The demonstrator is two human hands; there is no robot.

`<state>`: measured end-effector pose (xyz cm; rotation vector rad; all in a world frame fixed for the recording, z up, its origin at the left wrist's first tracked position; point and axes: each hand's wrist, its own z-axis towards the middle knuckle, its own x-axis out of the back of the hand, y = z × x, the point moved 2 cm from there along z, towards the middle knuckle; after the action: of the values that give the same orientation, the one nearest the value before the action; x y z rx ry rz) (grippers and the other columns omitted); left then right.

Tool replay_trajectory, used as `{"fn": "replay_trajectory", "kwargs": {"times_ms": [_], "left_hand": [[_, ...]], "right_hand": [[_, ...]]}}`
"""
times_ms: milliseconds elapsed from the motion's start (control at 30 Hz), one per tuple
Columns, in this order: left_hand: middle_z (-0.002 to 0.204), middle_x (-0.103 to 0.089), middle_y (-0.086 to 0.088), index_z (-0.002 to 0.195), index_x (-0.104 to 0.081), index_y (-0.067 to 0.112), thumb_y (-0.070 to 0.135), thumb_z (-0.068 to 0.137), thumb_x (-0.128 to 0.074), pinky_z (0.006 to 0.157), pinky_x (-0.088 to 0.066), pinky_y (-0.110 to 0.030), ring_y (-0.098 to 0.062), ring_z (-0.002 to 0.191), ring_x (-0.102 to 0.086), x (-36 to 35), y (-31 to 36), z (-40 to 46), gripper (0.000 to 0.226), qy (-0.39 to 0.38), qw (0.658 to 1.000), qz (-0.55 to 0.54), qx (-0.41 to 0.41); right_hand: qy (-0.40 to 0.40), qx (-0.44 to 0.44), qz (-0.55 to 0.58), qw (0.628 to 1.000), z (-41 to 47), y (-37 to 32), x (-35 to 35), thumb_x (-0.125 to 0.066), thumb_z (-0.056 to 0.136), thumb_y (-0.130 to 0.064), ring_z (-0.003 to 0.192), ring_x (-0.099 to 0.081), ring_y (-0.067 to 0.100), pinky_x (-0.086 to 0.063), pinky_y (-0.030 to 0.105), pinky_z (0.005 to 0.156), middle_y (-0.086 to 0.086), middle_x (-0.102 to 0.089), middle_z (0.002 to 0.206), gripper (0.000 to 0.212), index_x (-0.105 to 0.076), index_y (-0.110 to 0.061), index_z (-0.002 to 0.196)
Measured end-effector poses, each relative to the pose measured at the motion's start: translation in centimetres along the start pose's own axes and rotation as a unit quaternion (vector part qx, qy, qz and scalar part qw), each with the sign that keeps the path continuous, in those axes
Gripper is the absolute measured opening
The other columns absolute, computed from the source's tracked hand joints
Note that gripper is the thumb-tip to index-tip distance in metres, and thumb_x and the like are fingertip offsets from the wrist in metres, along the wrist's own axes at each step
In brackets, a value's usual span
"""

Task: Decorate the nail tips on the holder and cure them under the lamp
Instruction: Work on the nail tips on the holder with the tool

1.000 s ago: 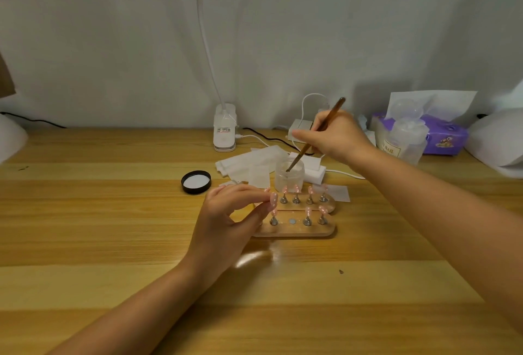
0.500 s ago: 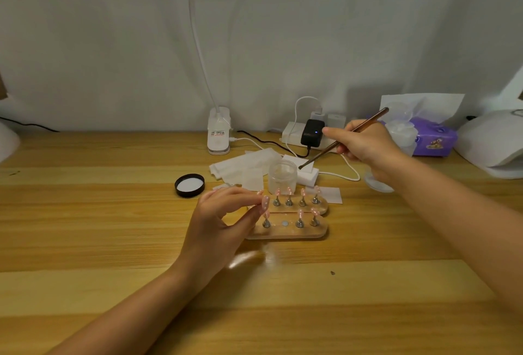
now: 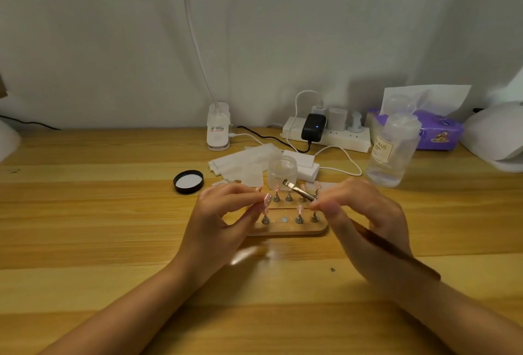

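Observation:
A wooden holder (image 3: 285, 229) lies at the table's middle with several pink nail tips on metal pegs (image 3: 299, 214); one peg spot shows a bare disc. My left hand (image 3: 223, 221) pinches a pink nail tip (image 3: 267, 200) between thumb and fingers at the holder's left end. My right hand (image 3: 365, 221) grips a brown brush (image 3: 300, 192) like a pen, its flat tip pointing left over the back row of tips. An open frosted jar (image 3: 282, 171) stands just behind the holder. The white curing lamp (image 3: 498, 136) sits at the far right edge.
A black jar lid (image 3: 188, 181) lies left of the jar, white wipes (image 3: 243, 160) behind it. A clear bottle (image 3: 392, 150), purple tissue pack (image 3: 435, 131), power strip (image 3: 325, 135) with cables and a desk lamp base (image 3: 218, 128) line the back.
My right hand has drawn the brush out of the jar, swung out to the right, then come back down to the holder's right end. The left hand keeps its pinch.

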<state>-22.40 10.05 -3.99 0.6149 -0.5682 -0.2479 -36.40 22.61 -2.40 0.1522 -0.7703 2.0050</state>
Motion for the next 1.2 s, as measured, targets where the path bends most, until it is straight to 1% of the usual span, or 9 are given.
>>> {"fn": "replay_trajectory", "kwargs": {"times_ms": [167, 400, 567, 700, 800, 867, 1033, 1133, 1200], "left_hand": [[0.083, -0.066, 0.007, 0.093, -0.071, 0.019, 0.02, 0.076, -0.065, 0.078, -0.044, -0.051, -0.005, 0.081, -0.058, -0.2, 0.1, 0.0, 0.018, -0.002, 1.0, 0.021, -0.013], [0.083, -0.063, 0.011, 0.092, -0.069, 0.023, 0.016, 0.074, -0.066, 0.079, -0.044, -0.047, -0.002, 0.081, -0.056, -0.3, 0.0, 0.0, 0.02, 0.004, 0.998, 0.043, -0.038], [0.082, -0.065, 0.01, 0.088, -0.073, 0.018, 0.017, 0.075, -0.067, 0.079, -0.044, -0.05, -0.004, 0.08, -0.058, -0.2, -0.2, 0.0, 0.014, -0.001, 0.998, 0.046, -0.034], [0.083, -0.065, 0.01, 0.089, -0.072, 0.02, 0.017, 0.075, -0.067, 0.081, -0.043, -0.051, -0.005, 0.081, -0.058, -0.3, -0.2, -0.1, 0.016, -0.007, 0.998, 0.047, -0.028], [0.082, -0.065, 0.009, 0.089, -0.073, 0.017, 0.018, 0.075, -0.066, 0.081, -0.043, -0.052, -0.004, 0.081, -0.057, -0.3, -0.3, -0.1, 0.016, -0.006, 0.999, 0.046, -0.018], [0.082, -0.065, 0.008, 0.089, -0.073, 0.016, 0.019, 0.075, -0.066, 0.08, -0.044, -0.052, -0.005, 0.08, -0.058, -0.3, -0.3, -0.1, 0.016, -0.007, 0.999, 0.046, -0.015], [0.082, -0.065, 0.008, 0.091, -0.07, 0.021, 0.018, 0.074, -0.066, 0.081, -0.043, -0.051, -0.004, 0.081, -0.057, -0.2, -0.2, -0.1, 0.017, -0.008, 0.999, 0.042, -0.012], [0.082, -0.065, 0.008, 0.091, -0.071, 0.02, 0.019, 0.074, -0.067, 0.082, -0.043, -0.051, -0.003, 0.081, -0.057, -0.2, -0.2, -0.1, 0.017, -0.009, 0.999, 0.043, -0.005], [0.082, -0.065, 0.008, 0.09, -0.071, 0.02, 0.019, 0.074, -0.066, 0.082, -0.043, -0.051, -0.003, 0.081, -0.057, -0.2, -0.2, -0.1, 0.016, -0.01, 0.999, 0.041, -0.002]], "right_hand": [[0.029, -0.007, 0.011, 1.0, -0.4, 0.1, -0.8, -0.03, 0.097, -0.042, 0.075, -0.056, -0.005, -0.04, 0.018, 0.079, -0.012, -0.062, 0.07, 0.047, -0.064, -0.018, 0.075], [0.041, 0.009, 0.004, 0.999, -0.8, 0.4, -1.7, -0.028, 0.098, -0.041, 0.072, -0.059, 0.0, -0.042, 0.031, 0.078, -0.015, -0.061, 0.073, 0.054, -0.067, -0.015, 0.072], [0.062, -0.011, 0.056, 0.996, -1.1, 0.3, -1.1, -0.026, 0.098, -0.042, 0.069, -0.057, -0.002, -0.042, 0.032, 0.078, -0.007, -0.062, 0.069, 0.049, -0.062, -0.028, 0.068], [0.048, -0.035, 0.031, 0.998, -0.9, 0.2, -1.5, -0.026, 0.096, -0.044, 0.077, -0.058, 0.003, -0.046, 0.039, 0.074, -0.007, -0.064, 0.071, 0.045, -0.062, -0.024, 0.079], [0.04, -0.038, 0.04, 0.998, -1.2, 0.3, -1.6, -0.025, 0.096, -0.045, 0.075, -0.057, -0.003, -0.043, 0.031, 0.076, -0.018, -0.061, 0.068, 0.046, -0.061, -0.029, 0.072], [0.05, -0.042, 0.065, 0.996, -1.4, 0.4, -1.4, -0.024, 0.097, -0.044, 0.071, -0.055, -0.004, -0.041, 0.025, 0.077, -0.011, -0.061, 0.068, 0.049, -0.06, -0.031, 0.066], [0.046, -0.035, 0.032, 0.998, -1.0, 0.1, -1.8, -0.025, 0.097, -0.044, 0.075, -0.057, -0.001, -0.045, 0.03, 0.074, -0.015, -0.061, 0.071, 0.045, -0.06, -0.025, 0.078], [0.042, -0.033, 0.033, 0.998, -1.3, 0.3, -1.7, -0.024, 0.097, -0.044, 0.073, -0.056, -0.003, -0.042, 0.028, 0.075, -0.018, -0.06, 0.068, 0.049, -0.062, -0.026, 0.072], [0.052, -0.04, 0.056, 0.996, -1.4, 0.3, -1.5, -0.023, 0.098, -0.045, 0.071, -0.055, -0.004, -0.041, 0.026, 0.076, -0.009, -0.062, 0.069, 0.05, -0.06, -0.03, 0.067]]}}
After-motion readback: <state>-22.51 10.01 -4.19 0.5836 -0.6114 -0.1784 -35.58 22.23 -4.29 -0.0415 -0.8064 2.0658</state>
